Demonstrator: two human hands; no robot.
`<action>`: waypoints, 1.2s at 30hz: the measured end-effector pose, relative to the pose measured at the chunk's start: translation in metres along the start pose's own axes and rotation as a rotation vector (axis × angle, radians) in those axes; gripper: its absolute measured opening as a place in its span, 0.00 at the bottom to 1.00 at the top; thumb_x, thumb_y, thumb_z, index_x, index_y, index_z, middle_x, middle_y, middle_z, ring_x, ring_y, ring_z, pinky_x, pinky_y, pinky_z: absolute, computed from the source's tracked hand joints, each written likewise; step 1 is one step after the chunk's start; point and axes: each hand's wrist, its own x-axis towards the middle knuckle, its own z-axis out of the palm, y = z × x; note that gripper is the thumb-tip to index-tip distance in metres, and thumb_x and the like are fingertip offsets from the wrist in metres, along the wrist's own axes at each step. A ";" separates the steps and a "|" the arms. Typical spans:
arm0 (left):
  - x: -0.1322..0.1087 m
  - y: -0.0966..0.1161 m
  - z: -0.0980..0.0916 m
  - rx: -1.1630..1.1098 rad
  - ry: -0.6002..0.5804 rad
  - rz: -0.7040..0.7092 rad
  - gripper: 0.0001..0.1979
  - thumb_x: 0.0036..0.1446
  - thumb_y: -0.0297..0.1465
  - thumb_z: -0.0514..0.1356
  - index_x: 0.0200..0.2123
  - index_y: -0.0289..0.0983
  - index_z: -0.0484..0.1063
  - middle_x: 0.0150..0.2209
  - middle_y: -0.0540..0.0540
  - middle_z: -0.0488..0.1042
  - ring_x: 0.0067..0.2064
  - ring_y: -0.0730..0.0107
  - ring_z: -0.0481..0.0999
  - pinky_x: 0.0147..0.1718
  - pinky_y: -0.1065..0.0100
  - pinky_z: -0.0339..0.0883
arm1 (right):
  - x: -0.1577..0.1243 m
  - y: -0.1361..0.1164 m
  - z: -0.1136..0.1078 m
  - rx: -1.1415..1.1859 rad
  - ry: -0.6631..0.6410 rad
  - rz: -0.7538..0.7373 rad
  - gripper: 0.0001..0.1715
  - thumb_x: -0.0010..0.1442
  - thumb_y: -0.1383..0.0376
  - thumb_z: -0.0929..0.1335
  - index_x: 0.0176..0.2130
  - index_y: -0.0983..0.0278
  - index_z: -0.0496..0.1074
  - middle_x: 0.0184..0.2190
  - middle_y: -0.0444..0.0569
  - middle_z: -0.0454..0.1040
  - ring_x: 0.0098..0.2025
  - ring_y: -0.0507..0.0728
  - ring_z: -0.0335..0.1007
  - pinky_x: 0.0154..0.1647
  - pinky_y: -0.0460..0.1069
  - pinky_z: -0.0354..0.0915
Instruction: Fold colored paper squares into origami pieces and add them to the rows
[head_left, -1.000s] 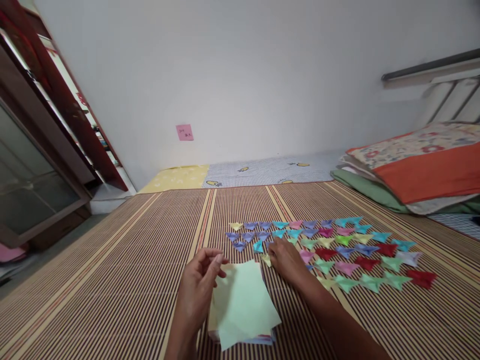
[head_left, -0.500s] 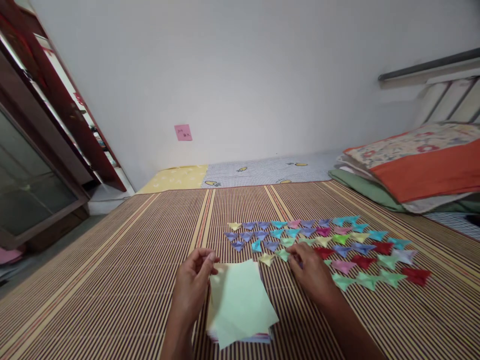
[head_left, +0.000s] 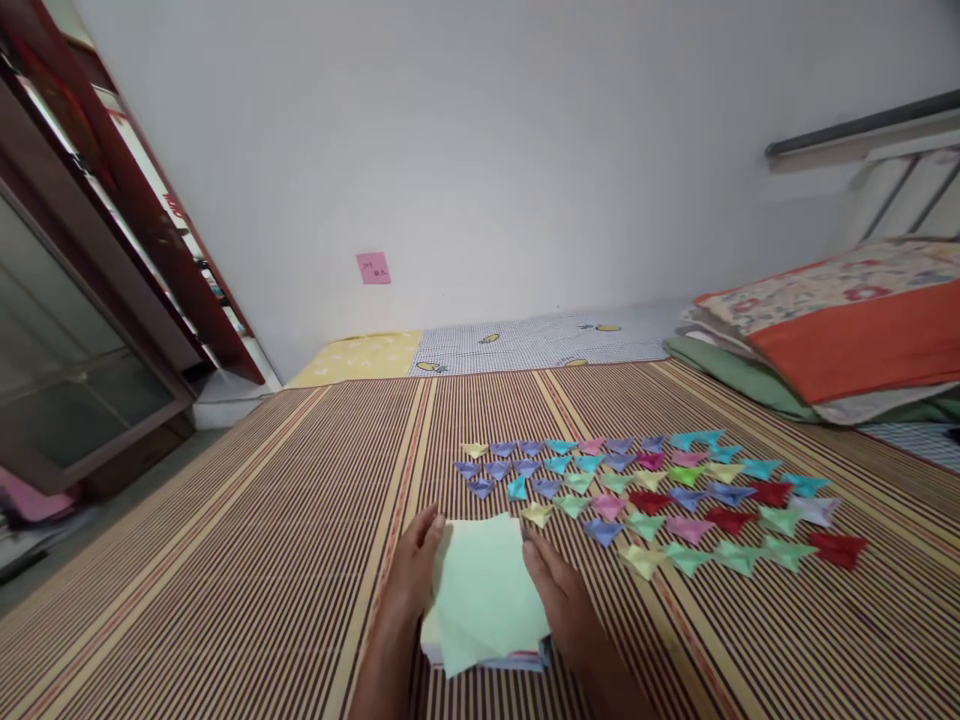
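Observation:
A stack of square coloured paper (head_left: 525,662) lies on the striped mat, topped by a pale green sheet (head_left: 487,590) turned slightly askew. My left hand (head_left: 414,565) is at the stack's left edge, thumb and forefinger near its upper left corner. Along the right edge, my right hand (head_left: 559,590) has its fingers stretched out beside the green sheet, seemingly touching it. Neither hand is seen to grip a sheet. Several rows of small folded paper shapes spread out to the right, among them a yellow one (head_left: 643,561) and a blue-purple one (head_left: 602,532).
The striped mat (head_left: 300,530) covers the bed. Folded bedding (head_left: 862,335) is piled at the far right. A pink note (head_left: 373,268) is stuck on the white wall behind, and a glass-fronted cabinet (head_left: 67,340) stands at the left.
My right hand has moved left and down from the folded shapes to the stack's right edge. Shapes it had covered now show. My left hand has moved closer in against the stack.

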 end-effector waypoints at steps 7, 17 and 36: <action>-0.021 -0.019 0.007 -0.158 -0.078 -0.088 0.31 0.56 0.52 0.64 0.55 0.37 0.76 0.58 0.34 0.77 0.57 0.50 0.78 0.52 0.56 0.74 | -0.018 0.007 0.020 0.074 0.118 0.053 0.38 0.63 0.45 0.64 0.61 0.66 0.74 0.57 0.60 0.77 0.59 0.68 0.74 0.59 0.58 0.69; -0.056 -0.031 0.003 -0.222 -0.094 -0.124 0.35 0.52 0.50 0.67 0.58 0.37 0.73 0.51 0.35 0.81 0.46 0.50 0.83 0.41 0.58 0.78 | -0.049 0.014 0.030 0.061 0.168 0.007 0.31 0.58 0.54 0.68 0.57 0.64 0.76 0.54 0.59 0.79 0.56 0.69 0.76 0.56 0.59 0.71; 0.051 0.047 0.112 0.765 -0.484 0.453 0.18 0.66 0.35 0.62 0.57 0.37 0.71 0.56 0.40 0.74 0.51 0.56 0.78 0.47 0.50 0.75 | -0.037 0.039 0.002 0.151 0.258 -0.038 0.29 0.63 0.42 0.65 0.45 0.63 0.78 0.43 0.58 0.84 0.47 0.65 0.82 0.48 0.54 0.76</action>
